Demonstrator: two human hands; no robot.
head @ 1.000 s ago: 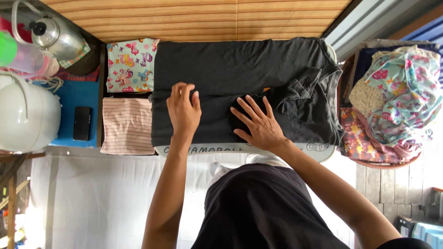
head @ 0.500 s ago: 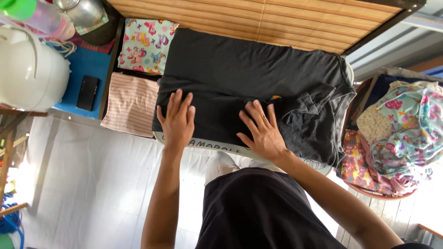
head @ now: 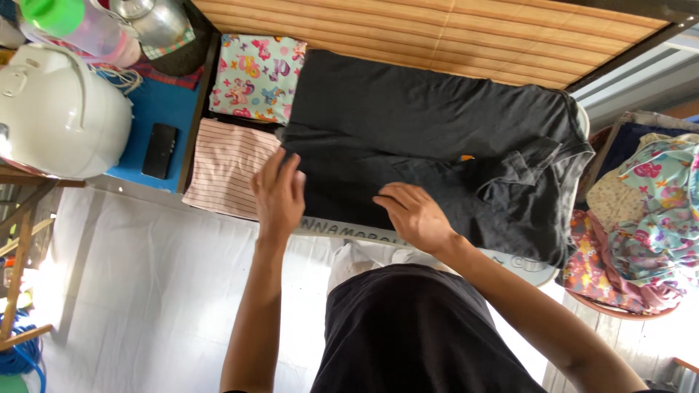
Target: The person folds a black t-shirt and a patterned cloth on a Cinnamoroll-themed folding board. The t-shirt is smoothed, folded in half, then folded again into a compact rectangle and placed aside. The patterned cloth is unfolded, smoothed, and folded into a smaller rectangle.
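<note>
A dark grey T-shirt (head: pixel 429 124) lies spread on a small white table (head: pixel 520 266), its sides folded inward. My left hand (head: pixel 278 193) rests at the shirt's near left corner, fingers together on the hem edge. My right hand (head: pixel 413 212) sits on the shirt's near edge at the middle, fingers curled down onto the cloth. Whether either hand pinches the fabric is unclear.
Two folded garments lie left of the shirt: a cartoon-print one (head: pixel 256 78) and a pink striped one (head: pixel 227 169). Further left are a white rice cooker (head: pixel 62 109), a black phone (head: pixel 159 151) and a metal kettle (head: pixel 149 18). A basket of mixed clothes (head: pixel 644 218) stands at right.
Both hands slid from the shirt's middle toward its near edge. The right hand's fingers went from spread flat to curled. The camera view shifted, moving everything right.
</note>
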